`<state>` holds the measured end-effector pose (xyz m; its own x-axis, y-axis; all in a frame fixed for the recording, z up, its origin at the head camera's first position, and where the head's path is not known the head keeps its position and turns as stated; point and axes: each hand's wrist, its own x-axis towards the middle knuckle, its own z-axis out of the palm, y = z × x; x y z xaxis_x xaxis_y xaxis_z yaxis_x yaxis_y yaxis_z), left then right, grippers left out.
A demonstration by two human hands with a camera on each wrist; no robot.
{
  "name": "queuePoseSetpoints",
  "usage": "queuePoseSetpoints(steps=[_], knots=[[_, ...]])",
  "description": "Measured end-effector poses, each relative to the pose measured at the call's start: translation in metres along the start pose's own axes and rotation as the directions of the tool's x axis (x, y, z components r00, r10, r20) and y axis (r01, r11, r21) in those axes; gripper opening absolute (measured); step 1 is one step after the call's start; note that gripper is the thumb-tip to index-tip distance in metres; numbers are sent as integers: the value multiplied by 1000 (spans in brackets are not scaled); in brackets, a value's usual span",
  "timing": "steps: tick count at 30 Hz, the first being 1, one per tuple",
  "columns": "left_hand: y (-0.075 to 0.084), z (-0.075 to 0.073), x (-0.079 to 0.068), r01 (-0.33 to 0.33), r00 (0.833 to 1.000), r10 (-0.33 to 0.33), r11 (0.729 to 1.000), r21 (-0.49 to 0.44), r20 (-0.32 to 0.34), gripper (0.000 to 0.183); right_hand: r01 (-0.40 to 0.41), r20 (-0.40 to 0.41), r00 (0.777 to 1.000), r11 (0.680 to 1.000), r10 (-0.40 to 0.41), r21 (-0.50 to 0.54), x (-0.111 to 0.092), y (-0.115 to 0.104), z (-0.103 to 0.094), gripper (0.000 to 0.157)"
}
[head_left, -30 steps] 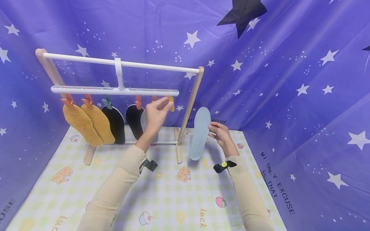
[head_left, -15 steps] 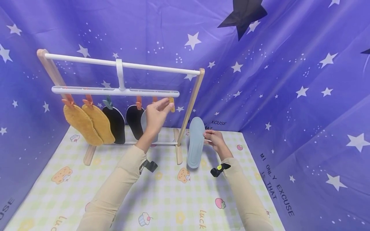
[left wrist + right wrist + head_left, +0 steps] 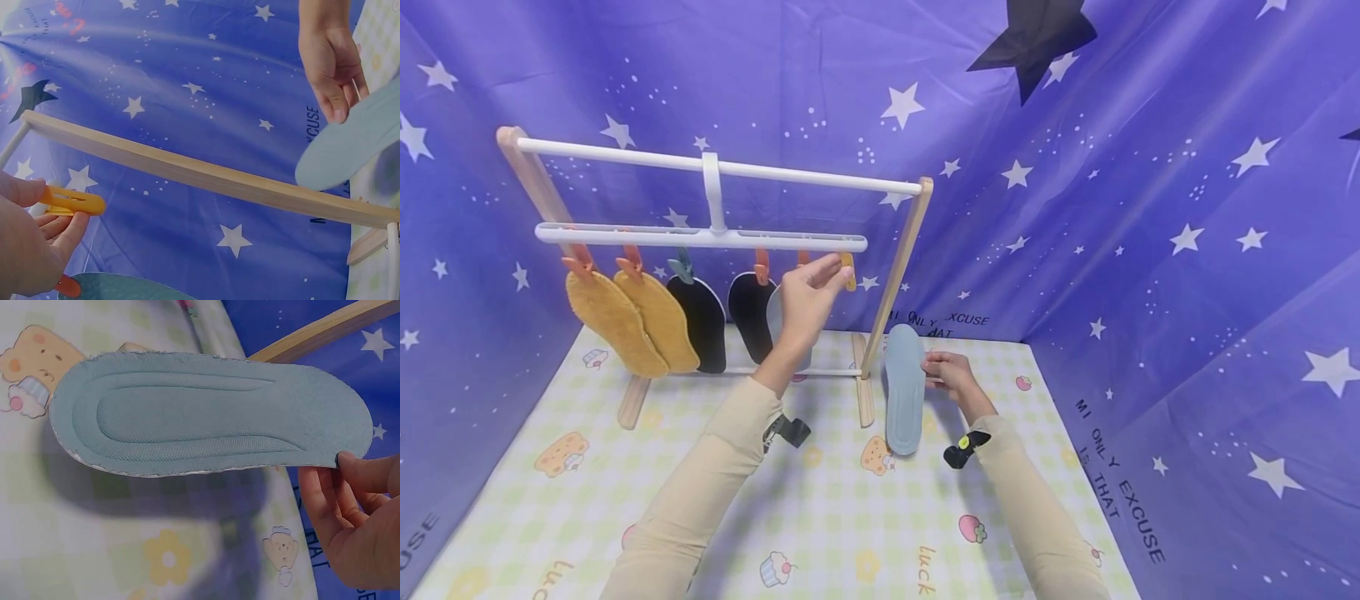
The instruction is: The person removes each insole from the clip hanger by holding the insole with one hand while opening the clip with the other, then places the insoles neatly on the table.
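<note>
My left hand (image 3: 806, 307) pinches a yellow clothespin (image 3: 75, 201) at the right end of the white hanger bar (image 3: 790, 241). In my right hand (image 3: 953, 375), thumb and fingers pinch the edge of a light blue insole (image 3: 906, 390) near its wider end. That insole is held upright above the table, right of the rack, its grooved heel end (image 3: 144, 415) downward. Behind my left hand hangs another light blue insole (image 3: 131, 286) from an orange clothespin (image 3: 69, 285), partly hidden in the head view.
Two yellow insoles (image 3: 606, 329) and two black insoles (image 3: 697, 321) hang from clothespins along the hanger. The hanger hooks onto a white rod of a wooden rack (image 3: 898, 279). Beneath is a checked tablecloth (image 3: 827, 517); purple starry curtains (image 3: 1120, 208) stand behind and beside.
My right hand has moved down and slightly left with the light blue insole, turning it more upright. My left hand stays at the yellow clothespin.
</note>
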<state>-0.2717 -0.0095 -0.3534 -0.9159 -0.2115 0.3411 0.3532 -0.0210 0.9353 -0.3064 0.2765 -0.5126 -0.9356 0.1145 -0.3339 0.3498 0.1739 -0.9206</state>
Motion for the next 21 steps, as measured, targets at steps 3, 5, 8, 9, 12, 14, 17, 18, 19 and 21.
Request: queuePoseSetpoints(steps=[3,5,8,9,12,14,17,18,19,21], knots=[[-1,0,0,-2,1000,2,1000,1,-1,33,-12,-5,1000,1000,12,-9,1,4,1,30],[-1,0,0,-1,1000,1,1000,1,0,33,-19,-5,1000,1000,19,-12,0,5,2,31],[-1,0,0,4,1000,-4,1000,3,-1,33,-33,14,999,999,33,-13,-7,0,2,33],[-1,0,0,5,1000,-5,1000,3,0,33,-35,14,999,999,35,-14,-7,0,2,32],[-1,0,0,9,1000,-9,1000,-1,1,34,-38,15,999,999,38,-26,-8,2,3,33],[-1,0,0,9,1000,-9,1000,-3,2,34,-36,5,999,999,36,-41,-6,6,4,33],[-1,0,1,6,1000,-6,1000,0,5,34,-38,-1,999,998,38,-49,-2,13,5,32],[-1,0,1,6,1000,-6,1000,3,7,34,-41,-2,999,998,41,-52,-2,14,5,32],[-1,-1,1,5,1000,-5,1000,5,8,34,-45,-3,999,998,45,-54,-2,15,5,31],[-2,-1,1,8,1000,-8,1000,6,14,34,-52,-4,999,997,52,-57,-1,17,6,29]])
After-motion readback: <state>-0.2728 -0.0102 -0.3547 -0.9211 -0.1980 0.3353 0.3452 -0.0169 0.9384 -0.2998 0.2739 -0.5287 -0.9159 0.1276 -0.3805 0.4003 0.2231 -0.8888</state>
